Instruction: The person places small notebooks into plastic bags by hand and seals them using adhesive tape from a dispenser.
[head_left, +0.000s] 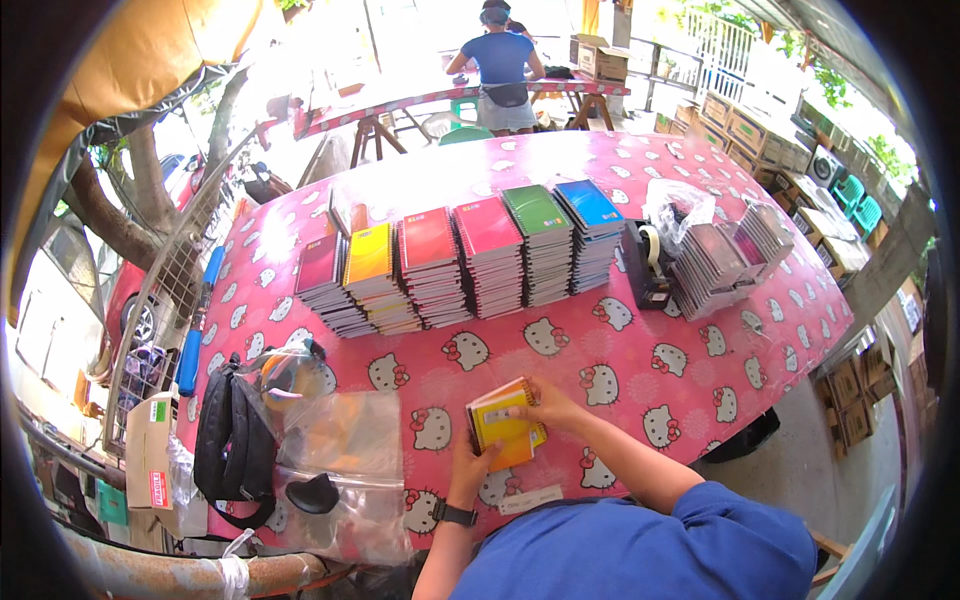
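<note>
A few small spiral notebooks, a yellow cover uppermost and an orange edge behind it, are held just above the table near my body. My left hand grips their lower left side, thumb on the cover. At the upper right corner, my right hand closes on them beside the spiral. How many I hold cannot be told. Ahead of my hands stand several tall notebook stacks in a row: maroon, yellow, red, pinkish red, green and blue.
The table wears a pink cat-patterned cover. A tape dispenser and plastic-wrapped notebook bundles stand at right. At left lie a black bag, clear plastic bags and a dark pouch. Another person stands at a far table.
</note>
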